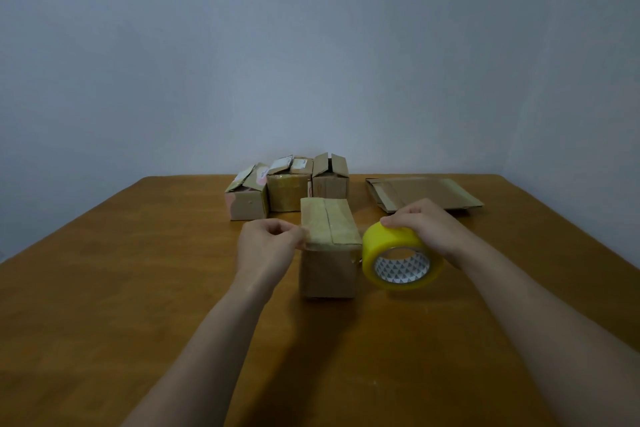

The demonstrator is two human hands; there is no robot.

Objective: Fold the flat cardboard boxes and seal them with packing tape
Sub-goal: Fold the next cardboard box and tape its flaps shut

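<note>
A small folded cardboard box stands in the middle of the wooden table, its top flaps closed with a seam down the centre. My right hand grips a yellow roll of packing tape held against the box's right side. My left hand is at the box's upper left edge, fingers pinched together, apparently on the tape's end. A clear strip seems to lie across the near part of the box top.
Three folded boxes stand in a row at the far middle of the table. A stack of flat cardboard boxes lies at the far right. A plain wall rises behind the table's far edge.
</note>
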